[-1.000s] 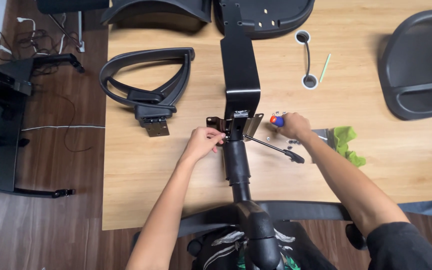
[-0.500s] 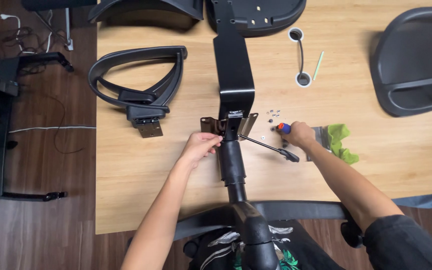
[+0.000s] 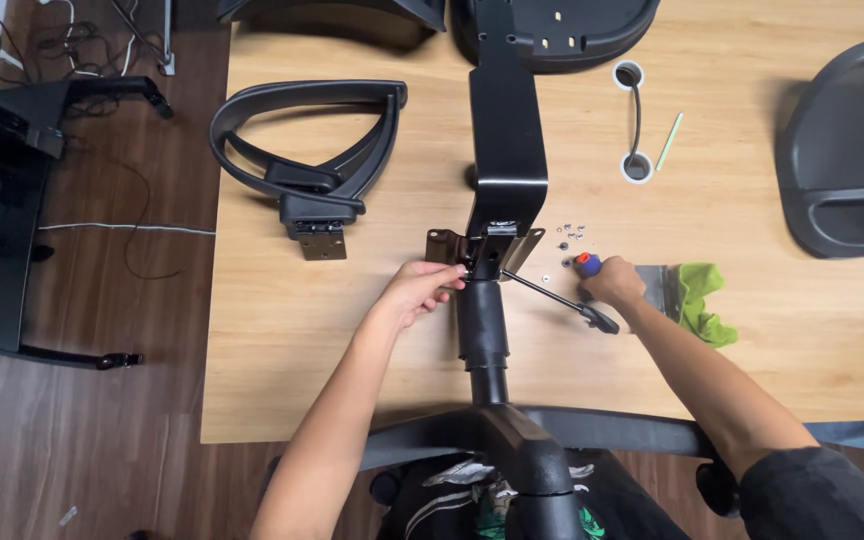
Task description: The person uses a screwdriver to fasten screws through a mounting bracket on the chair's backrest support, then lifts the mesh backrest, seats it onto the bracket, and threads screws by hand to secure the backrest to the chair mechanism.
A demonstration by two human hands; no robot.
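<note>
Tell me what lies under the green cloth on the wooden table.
A grey flat sheet pokes out from under the crumpled green cloth, beside the right hand. Anything further beneath is covered.

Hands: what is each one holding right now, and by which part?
Right hand grips a screwdriver by its blue-and-red handle, near small screws. Left hand holds the metal bracket at its edge, beside the black column.

Left hand [image 3: 414,291]: bare, forearm uncovered.
Right hand [image 3: 614,283]: bare, forearm uncovered.
Sleeve [image 3: 820,492]: short, black, right upper arm.
</note>
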